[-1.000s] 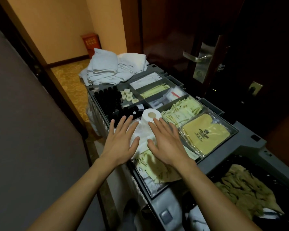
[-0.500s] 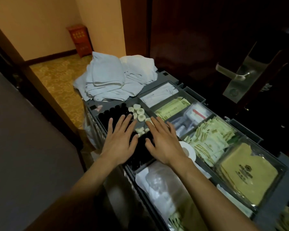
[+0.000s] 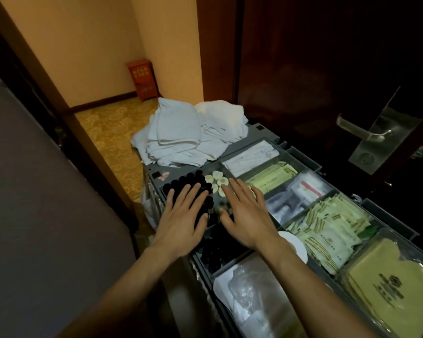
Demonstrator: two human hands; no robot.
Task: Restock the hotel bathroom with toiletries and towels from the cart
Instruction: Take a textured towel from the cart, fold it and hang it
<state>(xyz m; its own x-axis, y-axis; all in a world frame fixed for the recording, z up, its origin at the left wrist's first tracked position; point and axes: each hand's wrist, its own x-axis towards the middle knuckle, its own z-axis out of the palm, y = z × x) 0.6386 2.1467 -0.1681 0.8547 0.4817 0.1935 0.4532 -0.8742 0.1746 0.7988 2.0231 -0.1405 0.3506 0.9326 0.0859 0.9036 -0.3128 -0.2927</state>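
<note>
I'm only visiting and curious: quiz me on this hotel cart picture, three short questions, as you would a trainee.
1. True or false: the left hand and right hand are both open, holding nothing.
2. The towels lie at the cart's: A near end, B far end, C lower shelf?
3. Fill in: under the left hand's fingers stand small black ___.
Key: 1 true; 2 B; 3 bottles.

white towels (image 3: 195, 135), black bottles (image 3: 193, 184), pale green sachets (image 3: 327, 230).
</note>
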